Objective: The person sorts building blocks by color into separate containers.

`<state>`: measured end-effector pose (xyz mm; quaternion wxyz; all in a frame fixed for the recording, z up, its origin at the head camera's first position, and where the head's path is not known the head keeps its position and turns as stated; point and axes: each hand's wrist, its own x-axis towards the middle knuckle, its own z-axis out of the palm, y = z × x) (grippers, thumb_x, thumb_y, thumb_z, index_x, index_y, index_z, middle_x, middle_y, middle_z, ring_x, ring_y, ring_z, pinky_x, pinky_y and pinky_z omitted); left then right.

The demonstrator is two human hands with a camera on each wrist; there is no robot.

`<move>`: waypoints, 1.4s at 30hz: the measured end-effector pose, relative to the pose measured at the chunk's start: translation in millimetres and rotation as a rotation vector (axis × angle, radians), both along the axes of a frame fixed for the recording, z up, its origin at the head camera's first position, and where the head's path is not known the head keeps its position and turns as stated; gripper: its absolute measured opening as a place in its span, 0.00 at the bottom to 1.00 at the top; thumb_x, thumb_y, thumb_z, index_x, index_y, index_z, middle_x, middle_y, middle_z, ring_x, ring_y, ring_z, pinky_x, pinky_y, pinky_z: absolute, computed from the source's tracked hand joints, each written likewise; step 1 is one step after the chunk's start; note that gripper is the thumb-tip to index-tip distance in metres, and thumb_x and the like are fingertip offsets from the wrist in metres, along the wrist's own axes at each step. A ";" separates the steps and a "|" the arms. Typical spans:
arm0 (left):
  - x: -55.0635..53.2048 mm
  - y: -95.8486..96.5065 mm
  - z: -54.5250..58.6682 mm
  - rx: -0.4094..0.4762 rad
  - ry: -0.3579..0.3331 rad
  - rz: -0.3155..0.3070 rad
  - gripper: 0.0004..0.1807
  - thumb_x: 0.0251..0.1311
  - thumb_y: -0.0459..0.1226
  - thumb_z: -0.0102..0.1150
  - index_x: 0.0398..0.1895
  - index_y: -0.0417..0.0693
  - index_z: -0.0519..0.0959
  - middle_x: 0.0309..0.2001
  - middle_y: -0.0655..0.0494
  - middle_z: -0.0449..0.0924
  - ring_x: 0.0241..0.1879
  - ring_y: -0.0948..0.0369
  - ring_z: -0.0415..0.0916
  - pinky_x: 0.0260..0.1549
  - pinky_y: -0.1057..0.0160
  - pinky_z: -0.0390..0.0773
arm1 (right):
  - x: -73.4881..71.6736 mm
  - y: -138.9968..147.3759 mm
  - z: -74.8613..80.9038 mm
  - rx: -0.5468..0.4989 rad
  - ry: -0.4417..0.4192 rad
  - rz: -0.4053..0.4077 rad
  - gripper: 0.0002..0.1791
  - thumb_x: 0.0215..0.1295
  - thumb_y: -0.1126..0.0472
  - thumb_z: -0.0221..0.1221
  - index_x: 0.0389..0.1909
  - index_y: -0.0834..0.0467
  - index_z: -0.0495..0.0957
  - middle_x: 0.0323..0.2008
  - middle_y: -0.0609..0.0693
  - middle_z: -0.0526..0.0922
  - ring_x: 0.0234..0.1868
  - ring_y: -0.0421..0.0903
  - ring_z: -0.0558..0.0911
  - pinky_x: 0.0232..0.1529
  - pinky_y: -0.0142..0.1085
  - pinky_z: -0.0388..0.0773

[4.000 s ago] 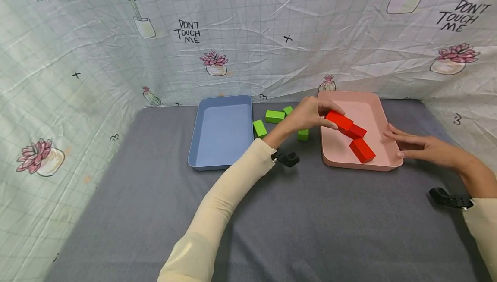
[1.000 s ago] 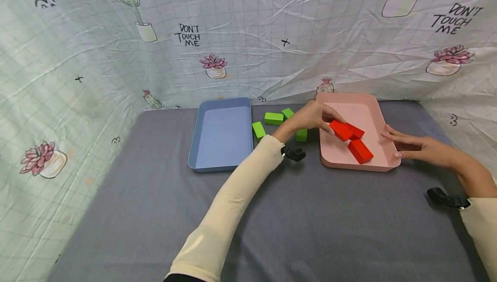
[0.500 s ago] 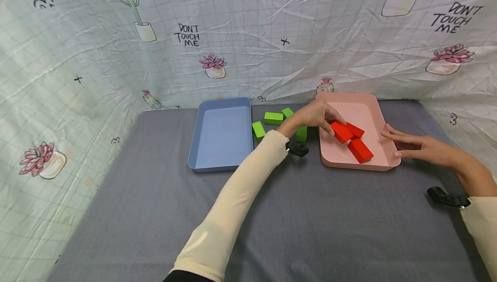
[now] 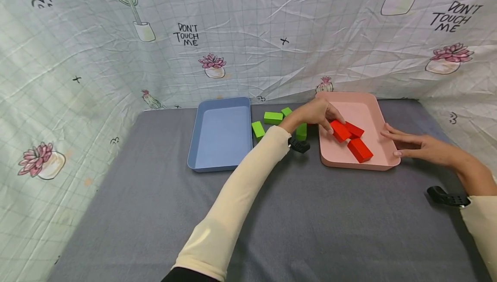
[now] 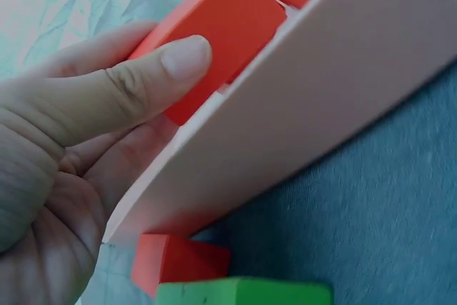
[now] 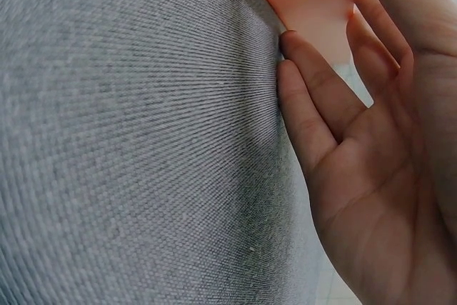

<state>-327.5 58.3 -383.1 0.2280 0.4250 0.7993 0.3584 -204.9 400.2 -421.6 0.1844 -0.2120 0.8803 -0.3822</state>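
Note:
My left hand (image 4: 313,114) reaches over the near-left part of the pink tray (image 4: 357,166) and pinches a red block (image 4: 340,131) between thumb and fingers. In the left wrist view, the thumb presses one face of that red block (image 5: 221,30), just above the tray's rim. A second red block (image 4: 355,130) sits partly behind it, and a third red block (image 4: 360,150) lies tilted nearer the front. At the tray's right side, my right hand (image 4: 427,146) touches the outer wall with extended fingers. The right wrist view has its fingertips (image 6: 293,69) against the tray's lower edge.
A blue tray (image 4: 219,167) stands left of the pink one. Between them lie several green blocks (image 4: 273,118) on the grey cloth (image 4: 330,221). The left wrist view also reveals a red block (image 5: 178,261) outside the pink tray. Patterned fabric (image 4: 248,36) rises behind.
Over the four seconds, my left hand has brought the held red block lower and slightly nearer, close beside the other two. It barely moves in the last second. The right hand stays at the tray.

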 end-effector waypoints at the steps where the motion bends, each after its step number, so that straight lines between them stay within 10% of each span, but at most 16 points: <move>1: -1.1 0.0 0.2 -0.001 0.000 -0.003 0.25 0.49 0.25 0.76 0.54 0.39 0.86 0.52 0.50 0.87 0.50 0.66 0.83 0.52 0.75 0.77 | -0.1 -0.1 0.3 0.005 -0.001 -0.002 0.38 0.72 0.61 0.60 0.79 0.47 0.59 0.76 0.21 0.43 0.68 0.14 0.44 0.66 0.77 0.35; 19: -15.2 8.4 15.2 -0.103 -0.072 -0.173 0.20 0.50 0.24 0.75 0.50 0.35 0.87 0.52 0.45 0.86 0.54 0.60 0.82 0.56 0.71 0.76 | -2.4 -0.4 3.7 0.046 -0.016 -0.026 0.38 0.71 0.59 0.61 0.79 0.45 0.59 0.77 0.23 0.43 0.66 0.11 0.44 0.66 0.75 0.39; 42: -25.5 13.0 10.7 -0.124 -0.052 -0.145 0.19 0.49 0.25 0.75 0.48 0.38 0.88 0.51 0.48 0.86 0.55 0.62 0.82 0.55 0.73 0.76 | -0.7 -1.6 4.2 0.046 -0.021 -0.016 0.38 0.71 0.59 0.61 0.79 0.46 0.59 0.78 0.26 0.42 0.66 0.11 0.45 0.68 0.70 0.40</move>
